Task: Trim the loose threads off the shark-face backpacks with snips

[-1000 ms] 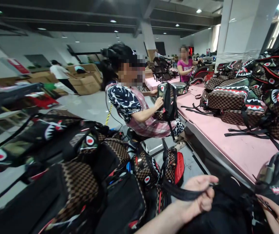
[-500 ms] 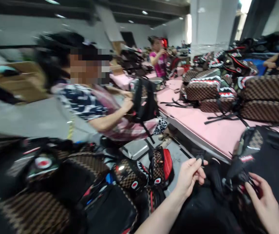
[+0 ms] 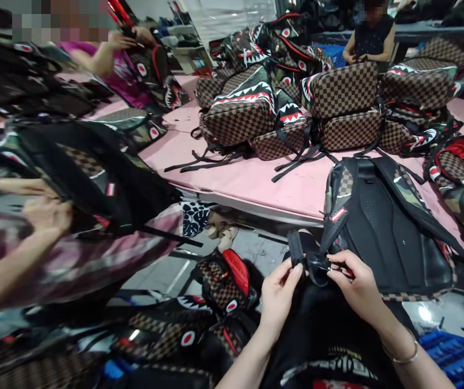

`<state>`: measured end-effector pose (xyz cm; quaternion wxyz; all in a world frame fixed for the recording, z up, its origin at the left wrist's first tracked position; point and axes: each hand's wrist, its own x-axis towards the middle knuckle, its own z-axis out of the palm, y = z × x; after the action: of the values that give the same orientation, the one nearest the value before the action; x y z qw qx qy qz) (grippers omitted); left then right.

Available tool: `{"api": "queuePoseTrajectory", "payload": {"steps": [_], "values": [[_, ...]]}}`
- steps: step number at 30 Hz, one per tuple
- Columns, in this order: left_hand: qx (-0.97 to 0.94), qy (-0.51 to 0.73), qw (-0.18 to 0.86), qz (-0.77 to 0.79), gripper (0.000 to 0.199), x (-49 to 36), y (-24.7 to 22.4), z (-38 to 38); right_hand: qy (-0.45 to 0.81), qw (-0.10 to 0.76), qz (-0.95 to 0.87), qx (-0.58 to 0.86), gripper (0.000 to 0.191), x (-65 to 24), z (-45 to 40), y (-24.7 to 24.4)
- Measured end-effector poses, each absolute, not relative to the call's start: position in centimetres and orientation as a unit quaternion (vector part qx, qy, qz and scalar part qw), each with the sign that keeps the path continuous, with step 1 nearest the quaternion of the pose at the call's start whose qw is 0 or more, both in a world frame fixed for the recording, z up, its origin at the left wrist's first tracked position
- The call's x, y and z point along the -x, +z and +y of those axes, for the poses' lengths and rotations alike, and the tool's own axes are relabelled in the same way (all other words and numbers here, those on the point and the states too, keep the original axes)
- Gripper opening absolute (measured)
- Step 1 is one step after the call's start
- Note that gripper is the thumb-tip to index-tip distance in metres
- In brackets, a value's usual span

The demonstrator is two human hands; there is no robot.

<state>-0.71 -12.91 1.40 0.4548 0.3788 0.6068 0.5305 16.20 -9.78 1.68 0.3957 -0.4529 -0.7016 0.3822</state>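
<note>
My left hand (image 3: 278,294) is closed, pinching the end of a black webbing strap (image 3: 295,247) that stands up between thumb and fingers. Close by on the right, my right hand (image 3: 355,283) is closed at a dark looped piece of black strap (image 3: 317,267). A small red bit shows under its fingers; I cannot make out what it is. Both hands are above my lap, in front of a black and checkered backpack (image 3: 385,232) that leans on the table edge with its padded back and shoulder straps towards me.
Checkered shark-mouth backpacks (image 3: 240,111) are piled on the pink table (image 3: 232,183). At the left a co-worker's hands (image 3: 49,216) handle a black backpack (image 3: 94,167). More bags (image 3: 226,281) lie low on the left. A blue crate (image 3: 450,356) stands at lower right. Two other people are beyond.
My view has swung to the right, so the table and leaning backpack show more fully. My hands have come closer together, each still holding black strap.
</note>
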Motion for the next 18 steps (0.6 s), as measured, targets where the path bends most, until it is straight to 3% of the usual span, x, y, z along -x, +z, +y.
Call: {"api": "queuePoseTrajectory", "payload": {"steps": [18], "values": [[-0.425, 0.446, 0.52, 0.592, 0.025, 0.4, 2.0, -13.3, 0.336, 0.385, -0.746, 0.427, 0.013, -16.1, -9.2, 0.2]]}}
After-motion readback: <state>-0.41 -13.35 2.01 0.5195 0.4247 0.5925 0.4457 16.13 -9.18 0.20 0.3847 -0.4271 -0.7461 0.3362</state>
